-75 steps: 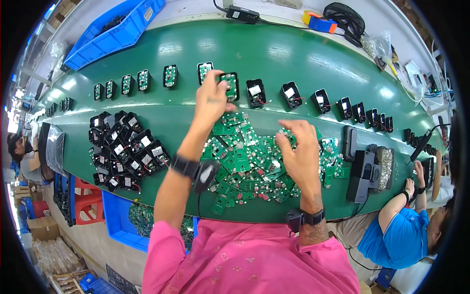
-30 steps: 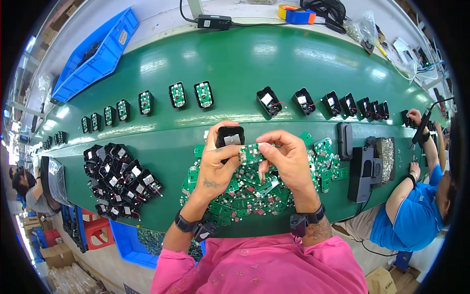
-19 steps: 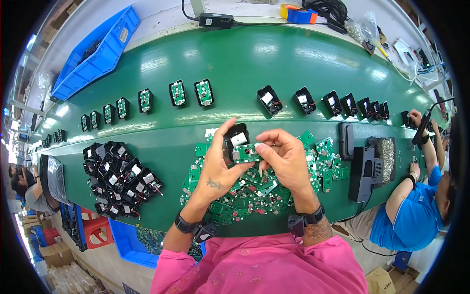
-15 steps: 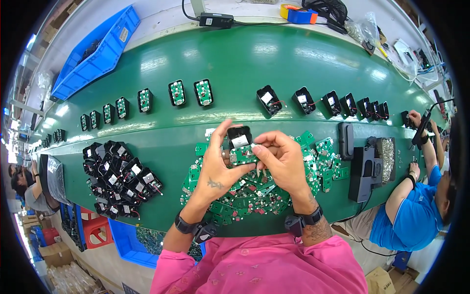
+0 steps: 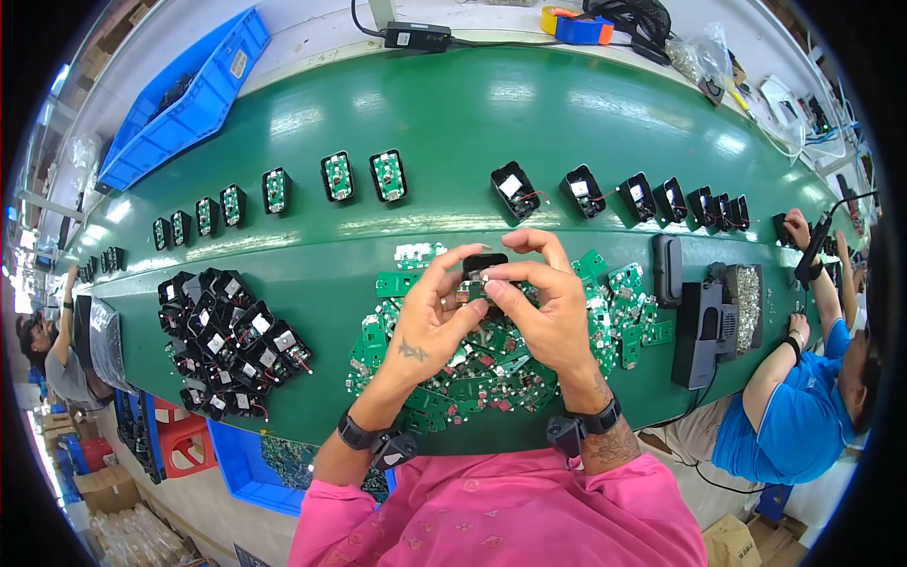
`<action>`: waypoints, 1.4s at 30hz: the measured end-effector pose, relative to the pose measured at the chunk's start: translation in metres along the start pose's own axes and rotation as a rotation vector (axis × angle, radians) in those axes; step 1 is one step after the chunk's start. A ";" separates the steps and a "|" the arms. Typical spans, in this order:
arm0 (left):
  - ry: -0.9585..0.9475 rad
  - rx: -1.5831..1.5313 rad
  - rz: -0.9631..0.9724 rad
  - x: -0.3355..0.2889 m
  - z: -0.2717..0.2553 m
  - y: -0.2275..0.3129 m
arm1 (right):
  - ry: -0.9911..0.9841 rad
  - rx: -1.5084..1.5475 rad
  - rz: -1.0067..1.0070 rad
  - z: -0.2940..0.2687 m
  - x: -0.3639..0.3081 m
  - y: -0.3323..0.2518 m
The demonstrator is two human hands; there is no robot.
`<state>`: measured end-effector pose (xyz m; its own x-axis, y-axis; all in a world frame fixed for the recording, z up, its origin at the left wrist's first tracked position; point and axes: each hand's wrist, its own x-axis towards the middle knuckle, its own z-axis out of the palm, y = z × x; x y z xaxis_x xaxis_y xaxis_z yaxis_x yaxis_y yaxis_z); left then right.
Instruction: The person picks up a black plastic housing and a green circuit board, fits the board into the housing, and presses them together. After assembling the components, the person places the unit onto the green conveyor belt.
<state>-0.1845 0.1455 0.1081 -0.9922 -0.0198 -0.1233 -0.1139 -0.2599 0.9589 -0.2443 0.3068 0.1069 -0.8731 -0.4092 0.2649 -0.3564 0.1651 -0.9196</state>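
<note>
Both hands meet over the middle of the green conveyor belt (image 5: pixel 453 123). My left hand (image 5: pixel 430 317) grips a small black plastic housing (image 5: pixel 482 265) from the left. My right hand (image 5: pixel 548 307) pinches the same housing from the right, thumb pressing a small green circuit board into it. Under my hands lies a loose heap of green circuit boards (image 5: pixel 501 354). A pile of empty black housings (image 5: pixel 227 345) with red wires sits to my left.
A row of housings fitted with green boards (image 5: pixel 331 178) runs along the belt's left; open black housings (image 5: pixel 586 189) run to the right. A blue bin (image 5: pixel 184 99) stands far left. A black fixture and screw tray (image 5: pixel 713 317) sit right, beside a co-worker in blue (image 5: pixel 803 406).
My left hand reached to the far row and brought a black housing back to the middle. My right hand joined it with a green board and now presses it in.
</note>
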 end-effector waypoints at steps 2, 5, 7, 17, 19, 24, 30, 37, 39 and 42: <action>-0.007 -0.019 -0.019 -0.001 0.001 -0.002 | 0.000 -0.018 -0.001 0.001 -0.001 0.000; -0.013 -0.047 -0.061 -0.001 0.001 -0.001 | -0.005 -0.056 -0.010 0.005 -0.002 -0.003; -0.050 -0.054 -0.123 -0.001 -0.003 0.003 | 0.033 0.095 0.002 0.008 -0.005 -0.006; -0.011 -0.075 -0.008 -0.002 0.000 0.002 | -0.022 -0.042 -0.126 0.004 -0.003 -0.004; 0.037 -0.080 0.045 -0.003 0.002 0.005 | 0.014 -0.004 -0.107 0.007 -0.003 -0.008; 0.189 0.015 0.267 -0.008 0.010 -0.001 | 0.178 -0.300 -0.286 0.007 -0.007 -0.017; 0.220 0.257 0.421 -0.009 0.002 -0.004 | 0.025 -0.230 -0.258 0.008 -0.005 -0.018; 0.110 0.264 0.407 -0.012 -0.002 -0.001 | -0.059 -0.137 -0.150 0.000 -0.004 -0.019; 0.115 0.252 0.430 -0.010 -0.001 -0.002 | -0.077 -0.116 -0.121 0.000 -0.004 -0.018; 0.121 0.239 0.446 -0.010 0.000 -0.004 | -0.093 -0.111 -0.108 -0.002 -0.004 -0.019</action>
<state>-0.1740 0.1464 0.1050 -0.9355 -0.1931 0.2957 0.2962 0.0271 0.9547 -0.2346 0.3070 0.1233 -0.7955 -0.5098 0.3275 -0.4850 0.2117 -0.8485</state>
